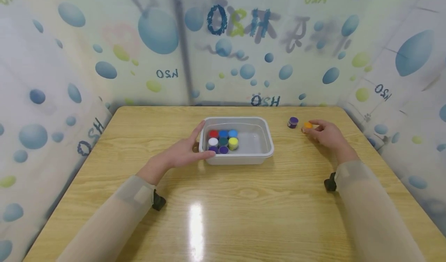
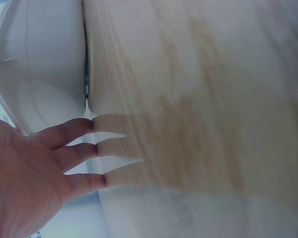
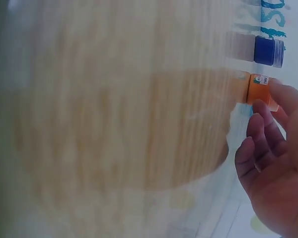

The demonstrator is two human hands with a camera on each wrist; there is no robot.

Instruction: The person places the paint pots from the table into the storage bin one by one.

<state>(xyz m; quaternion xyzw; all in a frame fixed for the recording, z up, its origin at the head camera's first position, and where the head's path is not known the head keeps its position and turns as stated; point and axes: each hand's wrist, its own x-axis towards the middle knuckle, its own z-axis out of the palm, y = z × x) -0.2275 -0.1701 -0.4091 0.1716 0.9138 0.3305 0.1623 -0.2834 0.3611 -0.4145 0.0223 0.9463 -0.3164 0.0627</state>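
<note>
My right hand (image 1: pixel 327 135) pinches an orange paint jar (image 1: pixel 307 126) between thumb and fingers at the back right of the table. In the right wrist view the orange jar (image 3: pixel 259 89) stands on the tabletop, its label partly showing, with the other fingers loosely bent below. A dark purple paint jar (image 1: pixel 293 122) stands just left of it. Around the left end of a white plastic bin (image 1: pixel 256 159) my left hand (image 1: pixel 177 152) is spread, thumb along the front rim and index finger at the back corner. Its other fingers extend straight beside the bin in the left wrist view.
Inside the bin, several small paint jars stand in rows at the left side, among them a red jar (image 1: pixel 213 133), a white jar (image 1: pixel 213 142) and a yellow jar (image 1: pixel 233 143). The wooden table (image 1: pixel 251 211) ends at a patterned curtain (image 1: pixel 223 72) behind.
</note>
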